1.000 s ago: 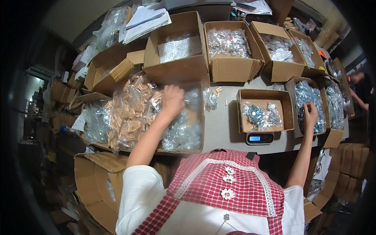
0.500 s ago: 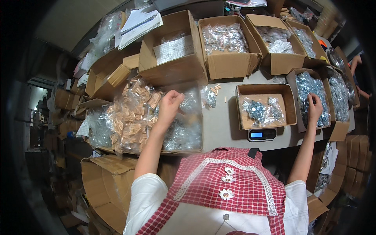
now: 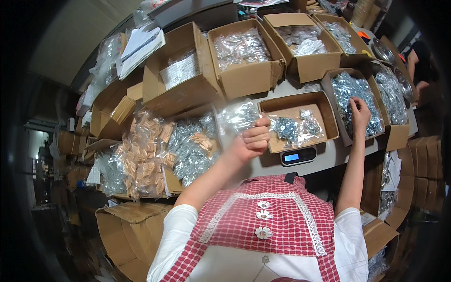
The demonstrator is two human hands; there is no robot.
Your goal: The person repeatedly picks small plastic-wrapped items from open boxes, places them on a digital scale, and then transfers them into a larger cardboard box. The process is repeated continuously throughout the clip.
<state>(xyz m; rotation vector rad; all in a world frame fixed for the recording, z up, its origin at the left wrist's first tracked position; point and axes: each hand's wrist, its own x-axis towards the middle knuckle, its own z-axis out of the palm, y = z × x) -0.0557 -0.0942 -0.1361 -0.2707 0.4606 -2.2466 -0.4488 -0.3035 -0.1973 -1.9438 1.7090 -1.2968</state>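
Observation:
My left hand is closed on a clear plastic bag, raised left of the small open cardboard box. The bag is smeared by motion and I cannot make out its contents. In that small box lie clear bags of metal washers and other hardware; it rests on a scale with a lit blue screen. My right hand has its fingertips pinched together over a carton heaped with loose metal hardware. Whatever those fingers hold, if anything, is too small to see.
At the left lie bagged wooden dowels and bagged metal parts. Open cartons of bagged parts line the back. Another carton of metal pieces stands at the far right. Part of another person shows beyond it.
My left hand has moved right from above the left pile of bags and now lifts a clear bag. My right hand stays at the hardware carton. The whole view has shifted somewhat.

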